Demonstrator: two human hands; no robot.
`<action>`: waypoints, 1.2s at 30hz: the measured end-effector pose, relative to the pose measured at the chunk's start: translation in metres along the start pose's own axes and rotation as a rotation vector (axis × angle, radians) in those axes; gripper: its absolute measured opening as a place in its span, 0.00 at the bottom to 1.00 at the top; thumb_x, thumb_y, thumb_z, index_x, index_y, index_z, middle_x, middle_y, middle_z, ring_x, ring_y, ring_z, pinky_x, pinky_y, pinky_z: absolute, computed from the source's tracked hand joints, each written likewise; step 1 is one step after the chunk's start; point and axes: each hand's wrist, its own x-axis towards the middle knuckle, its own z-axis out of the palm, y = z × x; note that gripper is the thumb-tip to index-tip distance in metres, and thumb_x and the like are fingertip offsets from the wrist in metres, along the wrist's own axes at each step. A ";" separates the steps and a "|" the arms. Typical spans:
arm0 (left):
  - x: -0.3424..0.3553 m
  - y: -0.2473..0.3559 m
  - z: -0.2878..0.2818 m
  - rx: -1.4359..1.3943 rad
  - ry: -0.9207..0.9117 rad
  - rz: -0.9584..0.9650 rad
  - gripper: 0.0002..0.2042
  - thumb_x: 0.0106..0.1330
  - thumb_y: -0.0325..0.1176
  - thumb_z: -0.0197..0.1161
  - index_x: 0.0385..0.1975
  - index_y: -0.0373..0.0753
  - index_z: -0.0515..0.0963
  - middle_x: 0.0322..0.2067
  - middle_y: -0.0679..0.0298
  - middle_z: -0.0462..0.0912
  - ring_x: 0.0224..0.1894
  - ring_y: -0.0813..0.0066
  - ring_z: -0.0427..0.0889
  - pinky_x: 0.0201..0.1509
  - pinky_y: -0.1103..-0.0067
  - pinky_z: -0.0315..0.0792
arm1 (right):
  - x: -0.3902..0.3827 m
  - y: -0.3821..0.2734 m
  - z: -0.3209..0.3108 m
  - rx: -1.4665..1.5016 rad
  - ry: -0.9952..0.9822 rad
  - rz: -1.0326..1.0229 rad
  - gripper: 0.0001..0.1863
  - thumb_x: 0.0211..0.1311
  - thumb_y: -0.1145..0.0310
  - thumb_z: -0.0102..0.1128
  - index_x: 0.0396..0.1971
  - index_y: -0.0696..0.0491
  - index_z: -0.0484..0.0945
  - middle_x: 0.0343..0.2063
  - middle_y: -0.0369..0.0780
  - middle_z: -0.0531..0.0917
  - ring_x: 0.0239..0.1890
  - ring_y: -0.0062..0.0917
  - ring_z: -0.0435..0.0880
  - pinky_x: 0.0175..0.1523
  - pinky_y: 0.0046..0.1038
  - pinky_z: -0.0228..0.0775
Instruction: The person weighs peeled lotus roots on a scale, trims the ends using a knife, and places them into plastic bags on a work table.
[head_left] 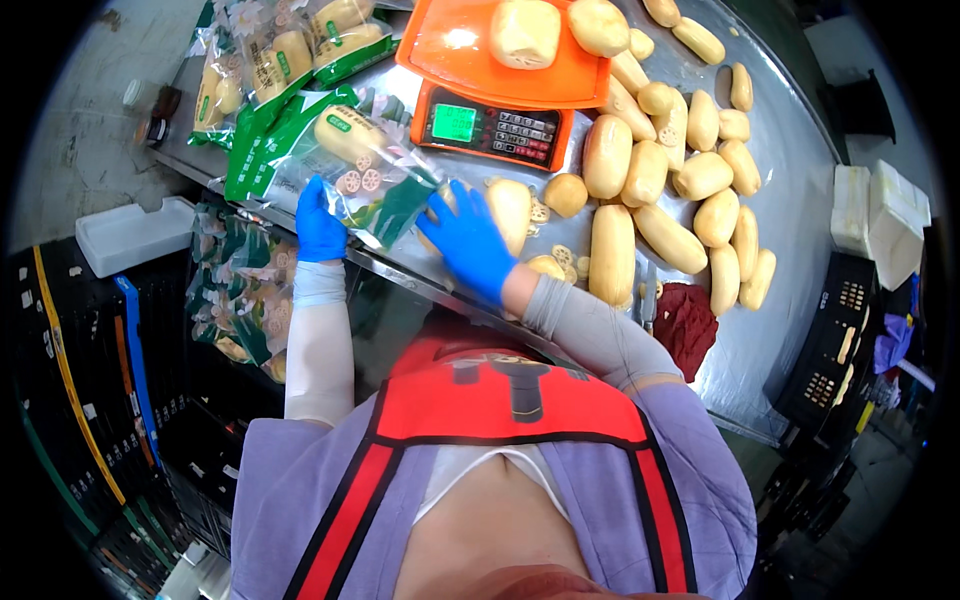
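Observation:
Both my hands wear blue gloves. My left hand [320, 222] is closed on the near edge of a clear and green plastic bag [300, 160], printed with lotus root pictures, lying by the table edge. My right hand [468, 242] reaches over the table at the bag's right end, its fingers stretched out and apart near the bag's green edge. Part of a pale lotus root piece shows beside its fingers. Just right of that hand is a peeled lotus root [510, 212], with cut slices [563, 256] close by.
An orange scale [490, 125] with a lit green display carries lotus roots in its pan. Several peeled lotus roots [702, 175] cover the right of the metal table, near a dark red cloth [685, 330]. Filled bags [285, 60] lie at the far left; more packages [240, 285] sit below the table edge.

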 end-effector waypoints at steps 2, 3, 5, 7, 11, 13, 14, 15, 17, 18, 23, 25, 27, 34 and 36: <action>-0.010 0.005 0.010 0.016 -0.034 -0.018 0.09 0.66 0.38 0.54 0.39 0.40 0.72 0.36 0.64 0.77 0.41 0.72 0.76 0.46 0.74 0.72 | 0.006 0.008 0.007 -0.026 0.008 -0.011 0.19 0.52 0.71 0.52 0.47 0.50 0.70 0.52 0.47 0.70 0.56 0.49 0.65 0.56 0.49 0.59; -0.019 0.009 0.021 0.088 -0.039 -0.043 0.07 0.66 0.37 0.54 0.36 0.41 0.71 0.33 0.66 0.76 0.39 0.74 0.76 0.45 0.75 0.71 | 0.010 0.010 0.006 -0.032 -0.059 -0.004 0.18 0.53 0.71 0.51 0.46 0.50 0.71 0.52 0.47 0.69 0.56 0.50 0.65 0.56 0.51 0.58; -0.014 0.003 0.014 0.133 0.041 0.056 0.04 0.66 0.34 0.54 0.32 0.43 0.71 0.29 0.69 0.75 0.36 0.78 0.76 0.43 0.78 0.70 | 0.016 0.011 0.005 -0.102 -0.150 -0.035 0.21 0.50 0.67 0.56 0.47 0.49 0.71 0.52 0.47 0.69 0.56 0.51 0.65 0.56 0.53 0.58; -0.003 -0.003 -0.013 0.137 0.023 0.081 0.04 0.67 0.34 0.53 0.31 0.44 0.71 0.28 0.70 0.74 0.35 0.79 0.75 0.43 0.79 0.70 | 0.016 0.018 -0.007 -0.044 -0.207 -0.062 0.25 0.47 0.64 0.60 0.49 0.49 0.70 0.52 0.47 0.69 0.56 0.52 0.65 0.54 0.52 0.60; -0.012 0.003 0.010 0.186 0.019 0.078 0.05 0.66 0.34 0.54 0.29 0.43 0.71 0.27 0.71 0.72 0.32 0.81 0.73 0.41 0.79 0.70 | 0.015 0.045 -0.034 0.375 -0.207 0.005 0.34 0.41 0.60 0.64 0.54 0.49 0.68 0.53 0.49 0.68 0.55 0.49 0.67 0.54 0.46 0.65; -0.013 0.003 0.000 0.245 0.061 0.075 0.05 0.65 0.35 0.55 0.33 0.43 0.72 0.29 0.69 0.73 0.34 0.79 0.74 0.40 0.78 0.71 | 0.012 0.052 -0.056 0.549 -0.084 0.078 0.33 0.45 0.64 0.58 0.57 0.49 0.65 0.53 0.52 0.68 0.51 0.47 0.72 0.54 0.40 0.68; -0.015 0.002 0.005 0.244 0.045 0.066 0.05 0.65 0.35 0.55 0.33 0.43 0.72 0.29 0.69 0.73 0.34 0.79 0.74 0.40 0.78 0.71 | 0.008 0.055 -0.057 0.538 -0.078 0.091 0.33 0.45 0.64 0.58 0.57 0.49 0.65 0.53 0.52 0.68 0.51 0.47 0.72 0.54 0.40 0.68; -0.017 0.001 0.009 0.278 0.062 0.070 0.05 0.65 0.35 0.55 0.34 0.43 0.73 0.30 0.69 0.74 0.34 0.78 0.75 0.40 0.77 0.71 | 0.004 0.058 -0.054 0.535 0.006 0.180 0.33 0.46 0.64 0.57 0.58 0.49 0.65 0.53 0.52 0.69 0.50 0.47 0.73 0.52 0.40 0.69; -0.014 0.001 0.004 0.293 0.048 0.064 0.06 0.64 0.36 0.57 0.37 0.43 0.74 0.32 0.68 0.75 0.35 0.77 0.75 0.41 0.77 0.71 | 0.002 0.059 -0.053 0.508 0.128 0.325 0.32 0.49 0.66 0.55 0.59 0.47 0.64 0.52 0.53 0.70 0.45 0.47 0.77 0.45 0.38 0.74; -0.013 -0.001 0.002 0.294 0.036 0.060 0.06 0.64 0.36 0.57 0.37 0.43 0.74 0.32 0.68 0.75 0.35 0.77 0.75 0.41 0.77 0.71 | 0.002 0.058 -0.054 0.501 0.135 0.332 0.32 0.49 0.66 0.55 0.59 0.47 0.64 0.52 0.53 0.70 0.45 0.47 0.77 0.45 0.38 0.74; -0.011 -0.005 0.011 0.365 0.107 0.123 0.07 0.64 0.35 0.58 0.39 0.41 0.74 0.35 0.67 0.76 0.36 0.77 0.75 0.42 0.78 0.71 | 0.002 0.056 -0.038 0.310 0.174 0.326 0.34 0.48 0.65 0.60 0.60 0.43 0.63 0.54 0.52 0.67 0.46 0.44 0.76 0.45 0.39 0.73; -0.009 -0.006 0.005 0.384 0.151 0.161 0.11 0.63 0.33 0.59 0.44 0.39 0.72 0.38 0.66 0.76 0.40 0.77 0.75 0.46 0.80 0.70 | 0.006 0.059 -0.036 0.441 0.127 0.400 0.37 0.44 0.65 0.64 0.59 0.44 0.62 0.53 0.49 0.69 0.48 0.43 0.75 0.49 0.39 0.71; -0.003 -0.003 -0.003 0.494 0.176 0.231 0.14 0.62 0.32 0.60 0.46 0.38 0.71 0.41 0.64 0.75 0.43 0.76 0.75 0.48 0.79 0.70 | 0.003 0.069 -0.032 0.558 0.215 0.437 0.37 0.43 0.64 0.65 0.58 0.46 0.62 0.52 0.49 0.69 0.49 0.44 0.75 0.50 0.39 0.71; -0.084 -0.006 0.119 1.226 -0.152 0.922 0.38 0.51 0.31 0.71 0.61 0.30 0.57 0.60 0.52 0.62 0.62 0.59 0.62 0.66 0.68 0.55 | -0.032 0.073 -0.076 1.067 0.507 0.691 0.34 0.51 0.57 0.66 0.57 0.47 0.62 0.48 0.39 0.72 0.48 0.30 0.74 0.51 0.30 0.69; -0.109 -0.015 0.150 1.247 -0.509 0.877 0.36 0.50 0.32 0.72 0.59 0.32 0.62 0.58 0.51 0.65 0.61 0.57 0.64 0.65 0.68 0.57 | -0.033 0.058 -0.104 1.888 0.392 0.883 0.30 0.57 0.53 0.61 0.56 0.49 0.62 0.49 0.39 0.71 0.48 0.25 0.73 0.48 0.27 0.70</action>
